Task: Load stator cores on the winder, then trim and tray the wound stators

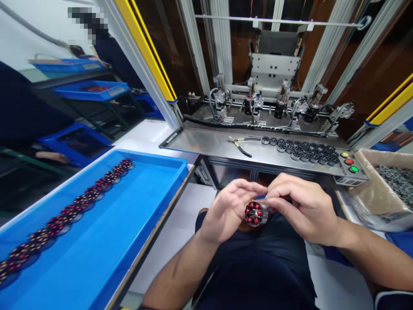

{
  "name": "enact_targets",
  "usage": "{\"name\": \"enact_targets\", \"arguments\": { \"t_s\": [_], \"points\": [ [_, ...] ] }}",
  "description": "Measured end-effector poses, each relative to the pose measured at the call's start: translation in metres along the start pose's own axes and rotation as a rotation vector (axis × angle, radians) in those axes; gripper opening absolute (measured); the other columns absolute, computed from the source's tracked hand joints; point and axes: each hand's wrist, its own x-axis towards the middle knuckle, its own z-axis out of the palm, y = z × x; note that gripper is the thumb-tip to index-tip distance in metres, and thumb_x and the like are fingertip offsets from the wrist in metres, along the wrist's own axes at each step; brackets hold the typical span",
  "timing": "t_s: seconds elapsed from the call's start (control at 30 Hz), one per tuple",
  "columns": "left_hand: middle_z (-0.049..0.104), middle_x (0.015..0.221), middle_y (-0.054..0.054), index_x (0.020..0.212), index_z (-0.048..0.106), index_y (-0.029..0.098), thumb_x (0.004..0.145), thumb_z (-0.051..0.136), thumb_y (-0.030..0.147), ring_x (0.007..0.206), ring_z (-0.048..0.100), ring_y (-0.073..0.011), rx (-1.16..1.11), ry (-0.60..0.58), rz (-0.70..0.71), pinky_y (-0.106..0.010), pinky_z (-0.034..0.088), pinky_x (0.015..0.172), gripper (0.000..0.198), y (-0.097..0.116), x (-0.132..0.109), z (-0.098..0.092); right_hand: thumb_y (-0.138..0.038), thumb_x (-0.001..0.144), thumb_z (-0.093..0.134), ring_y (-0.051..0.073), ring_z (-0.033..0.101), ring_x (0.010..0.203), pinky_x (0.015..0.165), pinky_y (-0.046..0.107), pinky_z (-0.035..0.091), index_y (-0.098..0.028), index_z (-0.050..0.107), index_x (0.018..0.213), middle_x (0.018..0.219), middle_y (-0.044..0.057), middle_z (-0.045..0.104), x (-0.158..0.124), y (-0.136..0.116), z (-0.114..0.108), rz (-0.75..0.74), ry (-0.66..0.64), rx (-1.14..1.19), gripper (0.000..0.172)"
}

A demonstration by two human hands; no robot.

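My left hand point(224, 211) curls around a small motor stator point(254, 213) with red windings and a grey metal rim, held above my lap. Its wound face points up toward me. Thumb and fingers of my right hand point(301, 206) are pinched together at the stator's upper right edge; what lies between those fingertips is too small to make out. On the metal shelf beyond my hands lie wire cutters point(243, 144) with black and yellow handles, beside several black ring-shaped parts point(301, 148) set close together.
At left, a blue tray point(151, 193) carries a long row of wound stators point(79, 202). A button box point(351, 168) and a lined carton point(364, 189) of grey parts stand at right. Behind the shelf is a fixture machine point(274, 71) between yellow posts. People sit at far left.
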Motion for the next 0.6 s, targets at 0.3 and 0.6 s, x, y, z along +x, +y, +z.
{"name": "enact_targets", "arguments": {
  "t_s": [0.3,0.6],
  "points": [
    [0.075,0.091,-0.007,0.114,0.059,0.016,0.087,0.075,0.04,0.071,0.076,-0.0194,0.083,-0.174,-0.187,-0.022,0.057,0.057,0.039,-0.002,-0.002,0.002,-0.011,0.095,0.062,0.012,0.065,0.067,0.062,0.023,0.056,-0.018,0.068,0.089,0.075,0.004,0.069,-0.001,-0.002,-0.007,-0.043,-0.028,-0.09,0.011],
    [0.071,0.121,-0.012,0.116,0.063,0.021,0.077,0.076,0.064,0.108,0.073,-0.0299,-0.021,-0.1,-0.021,-0.04,0.061,0.087,0.059,-0.011,0.007,0.0,-0.008,0.094,0.061,0.012,0.067,0.066,0.06,0.022,0.055,-0.017,0.067,0.085,0.073,0.003,0.069,-0.003,0.002,-0.001,-0.007,0.038,-0.02,0.014]
  ]
}}
